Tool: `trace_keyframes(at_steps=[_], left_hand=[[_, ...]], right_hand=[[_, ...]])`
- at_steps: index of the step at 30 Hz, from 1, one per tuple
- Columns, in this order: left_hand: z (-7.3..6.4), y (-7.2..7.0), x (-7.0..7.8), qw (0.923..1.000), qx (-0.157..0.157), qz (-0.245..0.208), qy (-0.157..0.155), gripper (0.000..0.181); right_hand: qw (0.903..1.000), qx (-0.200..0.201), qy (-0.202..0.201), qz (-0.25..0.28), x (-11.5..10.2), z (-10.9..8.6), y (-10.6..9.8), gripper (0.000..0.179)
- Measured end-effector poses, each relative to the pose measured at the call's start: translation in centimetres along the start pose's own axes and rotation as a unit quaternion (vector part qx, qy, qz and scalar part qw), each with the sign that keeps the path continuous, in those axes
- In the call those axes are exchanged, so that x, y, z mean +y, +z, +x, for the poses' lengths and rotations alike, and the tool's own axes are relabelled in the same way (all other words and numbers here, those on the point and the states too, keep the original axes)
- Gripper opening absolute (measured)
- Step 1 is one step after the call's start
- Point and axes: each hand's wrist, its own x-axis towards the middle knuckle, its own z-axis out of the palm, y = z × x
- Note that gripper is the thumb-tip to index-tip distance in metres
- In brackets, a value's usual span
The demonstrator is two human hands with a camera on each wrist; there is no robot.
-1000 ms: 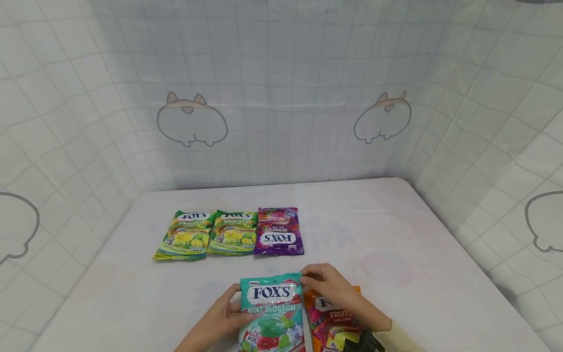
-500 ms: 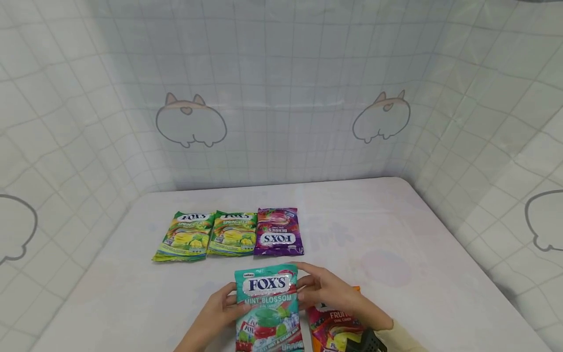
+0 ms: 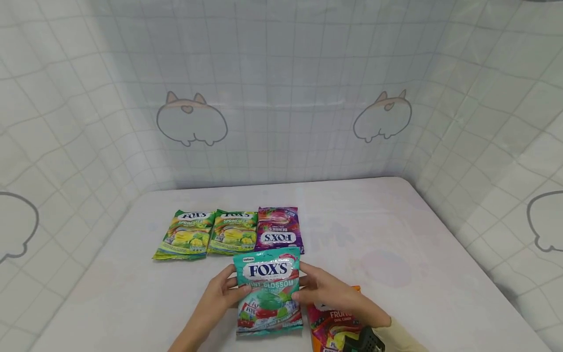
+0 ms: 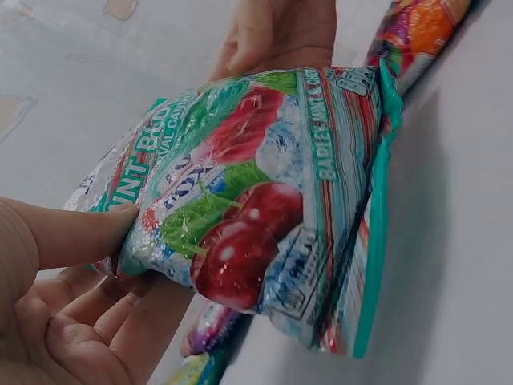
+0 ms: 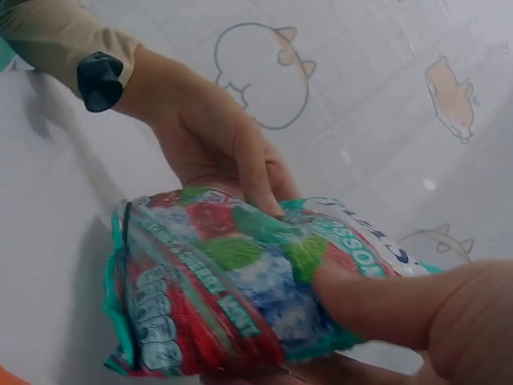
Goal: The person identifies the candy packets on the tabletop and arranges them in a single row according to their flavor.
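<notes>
A teal Fox's Mint Blossom candy bag (image 3: 269, 298) is held up off the table between both hands, its printed front facing me. My left hand (image 3: 218, 296) grips its left edge; in the left wrist view the thumb (image 4: 76, 233) presses on the front while the fingers lie behind. On the opposite edge, my right hand (image 3: 327, 292) pinches the bag, thumb in front and the other fingers mostly hidden behind it. Below the right forearm lies an orange and red Fox's Fruits bag (image 3: 332, 326), partly covered.
Farther back, two green-yellow Spring Tea bags (image 3: 184, 235) and a purple Berries bag (image 3: 278, 231), printed upside down, lie in a row. The white table (image 3: 352, 220) is surrounded by grid-patterned curtain walls (image 3: 286, 73).
Both hands have lifted the Mint Blossom bag upward and away from me, nearer the purple bag. The right hand has shifted from the bag's top corner down to its right side.
</notes>
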Motion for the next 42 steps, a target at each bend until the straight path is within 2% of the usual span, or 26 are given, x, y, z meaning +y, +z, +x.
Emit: trace_keyframes(at_steps=[4, 9, 14, 21, 35, 42], left_hand=[[0.4, 0.2, 0.7, 0.9999, 0.003, 0.007, 0.013, 0.065], [0.8, 0.4, 1.5, 0.9997, 0.017, 0.009, 0.018, 0.062], [1.3, 0.5, 2.0, 0.9994, 0.022, 0.015, 0.023, 0.063], [1.8, 0.5, 2.6, 0.9983, 0.02, 0.028, 0.047, 0.065], [1.9, 0.7, 2.7, 0.9983, 0.022, 0.029, 0.045, 0.063], [2.3, 1.1, 2.9, 0.9971, 0.037, 0.047, 0.047, 0.064]], right_hand=[[0.9993, 0.036, 0.0, 0.005, -0.2, -0.1, -0.2, 0.062], [0.9961, 0.082, 0.03, 0.008, -0.5, -0.2, -0.2, 0.054], [0.9937, 0.103, 0.041, 0.017, -1.1, -0.2, -0.5, 0.053], [0.9938, 0.104, 0.035, 0.021, -1.4, -0.2, -1.1, 0.053], [0.9941, 0.101, 0.03, 0.024, -1.7, -0.6, -1.2, 0.055], [0.993, 0.113, 0.021, 0.027, -1.6, -0.8, -1.3, 0.056]])
